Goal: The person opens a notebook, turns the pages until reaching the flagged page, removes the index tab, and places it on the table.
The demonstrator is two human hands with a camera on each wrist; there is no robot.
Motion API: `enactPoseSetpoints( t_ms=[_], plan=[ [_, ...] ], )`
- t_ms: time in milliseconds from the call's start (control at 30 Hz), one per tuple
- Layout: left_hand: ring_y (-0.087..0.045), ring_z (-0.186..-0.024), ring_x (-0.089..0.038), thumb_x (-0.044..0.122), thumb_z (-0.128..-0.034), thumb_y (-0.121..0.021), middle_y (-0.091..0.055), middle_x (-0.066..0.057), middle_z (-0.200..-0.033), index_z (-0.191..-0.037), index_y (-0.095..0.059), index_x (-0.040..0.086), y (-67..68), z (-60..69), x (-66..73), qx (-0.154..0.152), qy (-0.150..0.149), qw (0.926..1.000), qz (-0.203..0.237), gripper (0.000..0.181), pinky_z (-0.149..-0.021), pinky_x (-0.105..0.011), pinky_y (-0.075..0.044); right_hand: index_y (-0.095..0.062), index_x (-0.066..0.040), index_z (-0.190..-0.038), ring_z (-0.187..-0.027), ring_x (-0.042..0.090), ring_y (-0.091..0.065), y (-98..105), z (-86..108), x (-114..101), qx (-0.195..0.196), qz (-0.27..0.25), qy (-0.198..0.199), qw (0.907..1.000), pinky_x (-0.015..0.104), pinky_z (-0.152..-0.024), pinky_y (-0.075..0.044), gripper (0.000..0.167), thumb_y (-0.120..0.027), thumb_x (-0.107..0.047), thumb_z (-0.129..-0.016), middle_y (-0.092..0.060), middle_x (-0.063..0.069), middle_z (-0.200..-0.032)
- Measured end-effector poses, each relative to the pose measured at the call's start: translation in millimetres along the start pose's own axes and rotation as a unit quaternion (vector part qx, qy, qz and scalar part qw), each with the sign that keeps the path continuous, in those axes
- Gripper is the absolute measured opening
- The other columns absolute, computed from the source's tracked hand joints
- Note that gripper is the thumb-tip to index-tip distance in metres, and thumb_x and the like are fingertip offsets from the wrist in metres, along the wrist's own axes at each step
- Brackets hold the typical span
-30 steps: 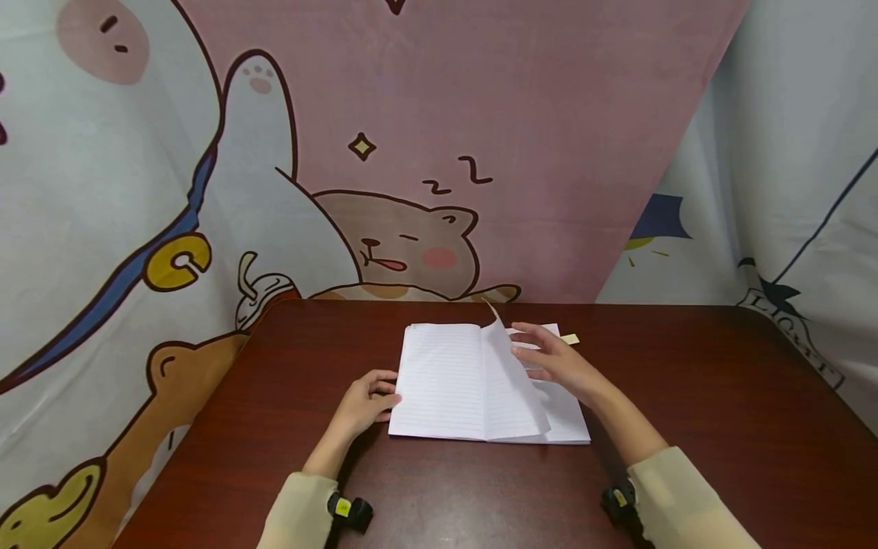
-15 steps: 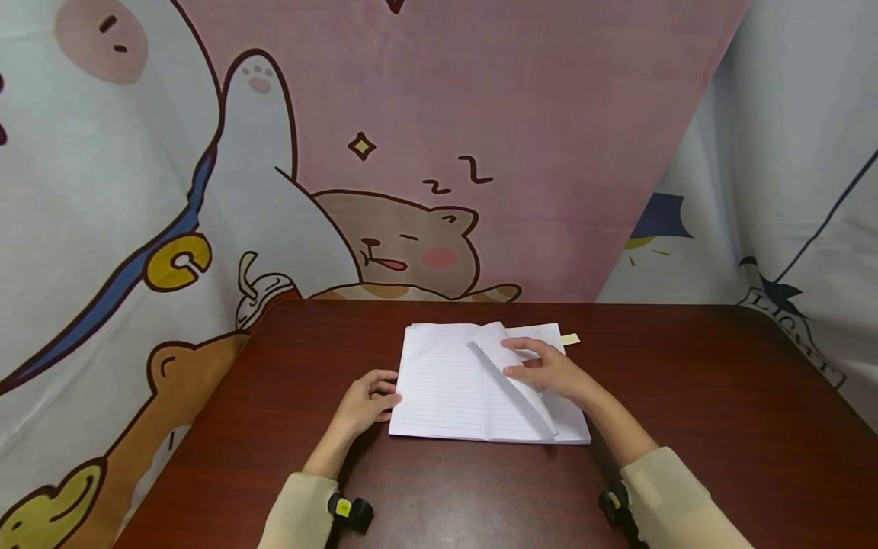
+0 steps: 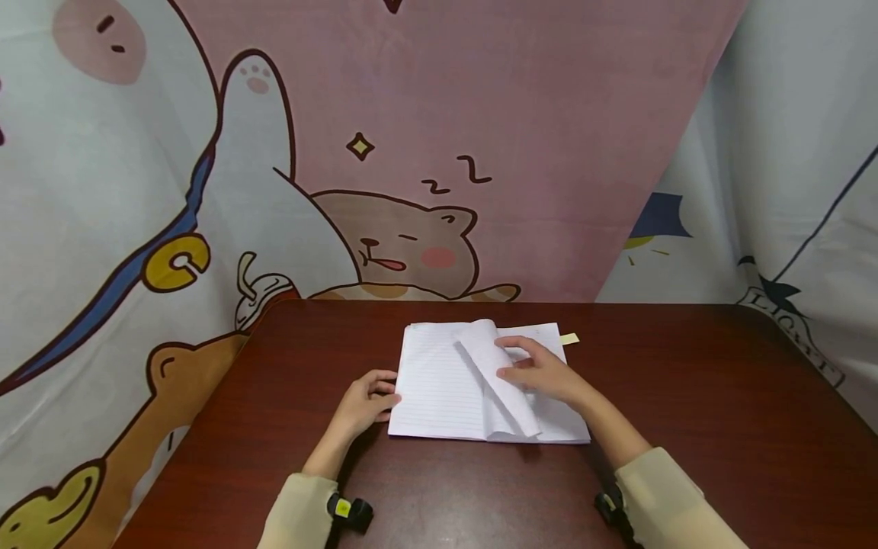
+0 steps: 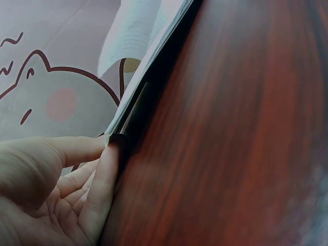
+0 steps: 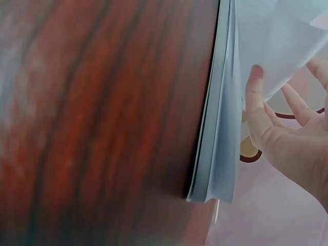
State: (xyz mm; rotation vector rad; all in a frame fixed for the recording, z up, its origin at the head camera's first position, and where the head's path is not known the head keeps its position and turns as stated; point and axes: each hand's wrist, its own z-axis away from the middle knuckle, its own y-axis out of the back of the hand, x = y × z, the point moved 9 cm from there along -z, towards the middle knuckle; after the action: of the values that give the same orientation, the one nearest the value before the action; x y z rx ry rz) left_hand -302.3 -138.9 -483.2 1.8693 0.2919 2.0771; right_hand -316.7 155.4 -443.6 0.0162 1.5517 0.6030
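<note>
In the head view an open notebook with lined white pages point(image 3: 439, 389) lies on the brown table. The left hand point(image 3: 362, 404) pinches its left edge; the left wrist view shows the thumb and a finger of that hand point(image 4: 66, 179) meeting at the edge. A raised leaf point(image 3: 497, 374) bends over leftward near the middle, its free edge above the left page. The right hand point(image 3: 545, 371) touches this leaf from the right with bent fingers spread. In the right wrist view the right hand point(image 5: 292, 128) has its thumb against the leaf point(image 5: 282, 46), other fingertips partly hidden.
A pale yellow tab point(image 3: 570, 338) sticks out at the notebook's upper right. The brown table point(image 3: 439, 496) reaches back to a cartoon-printed cloth point(image 3: 549, 152). Dark wrist devices point(image 3: 351, 512) sit below both hands, at the sleeves.
The right hand has moved slightly left and pushed the leaf over leftward, so it curls more above the notebook's middle. The left hand stays at the left edge.
</note>
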Motion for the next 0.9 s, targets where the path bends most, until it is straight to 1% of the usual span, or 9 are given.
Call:
enactPoseSetpoints(
  t_ms=[67,133,267,400,500,600,667,767,900],
  plan=[
    [-0.064,-0.079,-0.014,0.003,-0.0900,-0.070,-0.069,-0.016,-0.105,-0.124,-0.064,0.002,0.1,0.1,-0.4,0.001,0.000,1.0000,0.000,0.035,-0.067,-0.034,-0.061,-0.051,-0.005,-0.141,-0.101,0.025,-0.060,-1,-1.0,-3,0.007,0.009,0.011,0.9999,0.028,-0.071,-0.054,0.057,-0.073,-0.018,-0.091,-0.038,0.026,-0.148],
    [-0.064,-0.079,-0.015,0.003,-0.0899,-0.070,-0.069,-0.016,-0.105,-0.124,-0.064,0.002,0.3,0.3,-0.5,0.001,0.000,1.0000,0.000,0.035,-0.067,-0.035,-0.061,-0.052,-0.004,-0.140,-0.101,0.028,-0.060,-4,-2.5,-5,0.012,0.022,0.018,0.9995,0.028,-0.071,-0.055,0.057,-0.074,-0.017,-0.090,-0.036,0.028,-0.147],
    [-0.064,-0.079,-0.015,0.003,-0.0901,-0.070,-0.069,-0.016,-0.105,-0.124,-0.064,0.002,0.2,1.2,-0.3,0.001,-0.002,1.0000,0.001,0.035,-0.067,-0.035,-0.061,-0.053,-0.005,-0.140,-0.098,0.029,-0.060,-10,-5.3,-10,0.010,0.051,0.035,0.9980,0.031,-0.075,-0.052,0.057,-0.075,-0.018,-0.089,-0.039,0.030,-0.144],
    [-0.065,-0.080,-0.015,0.003,-0.0902,-0.070,-0.069,-0.016,-0.105,-0.125,-0.064,0.002,0.0,1.5,-0.7,0.000,-0.003,1.0000,0.000,0.035,-0.067,-0.035,-0.061,-0.054,-0.004,-0.139,-0.106,0.034,-0.061,-16,-6.9,-15,0.007,0.068,0.061,0.9958,0.044,-0.091,-0.052,0.057,-0.076,-0.018,-0.088,-0.045,0.028,-0.141],
    [-0.065,-0.079,-0.015,0.003,-0.0900,-0.070,-0.069,-0.016,-0.105,-0.124,-0.064,0.002,0.0,1.1,-0.9,0.000,-0.003,1.0000,0.001,0.035,-0.067,-0.035,-0.061,-0.049,-0.001,-0.142,-0.112,0.039,-0.060,-20,-8.3,-17,0.003,0.070,0.076,0.9947,0.052,-0.100,-0.049,0.062,-0.076,-0.016,-0.088,-0.046,0.028,-0.141],
    [-0.064,-0.079,-0.015,0.003,-0.0898,-0.070,-0.069,-0.016,-0.105,-0.124,-0.064,0.002,-0.1,0.8,-1.0,0.000,-0.004,1.0000,0.003,0.035,-0.067,-0.035,-0.061,-0.043,-0.001,-0.147,-0.114,0.041,-0.059,-23,-9.7,-17,0.004,0.076,0.073,0.9944,0.053,-0.100,-0.049,0.068,-0.075,-0.017,-0.089,-0.046,0.028,-0.144],
    [-0.064,-0.079,-0.015,0.003,-0.0897,-0.070,-0.069,-0.016,-0.104,-0.124,-0.064,0.002,-0.1,0.5,-0.8,0.000,-0.004,1.0000,0.004,0.035,-0.067,-0.035,-0.061,-0.043,-0.001,-0.147,-0.116,0.042,-0.058,-24,-10.7,-16,0.008,0.074,0.067,0.9950,0.054,-0.101,-0.049,0.068,-0.074,-0.017,-0.089,-0.046,0.028,-0.144],
    [-0.065,-0.079,-0.015,0.004,-0.0897,-0.071,-0.069,-0.016,-0.104,-0.124,-0.064,0.003,0.2,0.5,-0.2,0.000,-0.004,1.0000,0.005,0.035,-0.067,-0.035,-0.061,-0.048,-0.001,-0.144,-0.114,0.040,-0.059,-27,-11.9,-18,0.012,0.083,0.067,0.9943,0.052,-0.100,-0.050,0.062,-0.073,-0.018,-0.090,-0.046,0.029,-0.141],
    [-0.065,-0.079,-0.015,0.005,-0.0897,-0.071,-0.069,-0.016,-0.105,-0.124,-0.064,0.003,0.8,1.1,0.9,0.000,-0.002,1.0000,0.004,0.035,-0.067,-0.035,-0.061,-0.056,-0.002,-0.138,-0.105,0.033,-0.060,-31,-14.4,-21,0.016,0.108,0.065,0.9919,0.044,-0.095,-0.052,0.056,-0.075,-0.020,-0.088,-0.047,0.029,-0.137]
  ],
)
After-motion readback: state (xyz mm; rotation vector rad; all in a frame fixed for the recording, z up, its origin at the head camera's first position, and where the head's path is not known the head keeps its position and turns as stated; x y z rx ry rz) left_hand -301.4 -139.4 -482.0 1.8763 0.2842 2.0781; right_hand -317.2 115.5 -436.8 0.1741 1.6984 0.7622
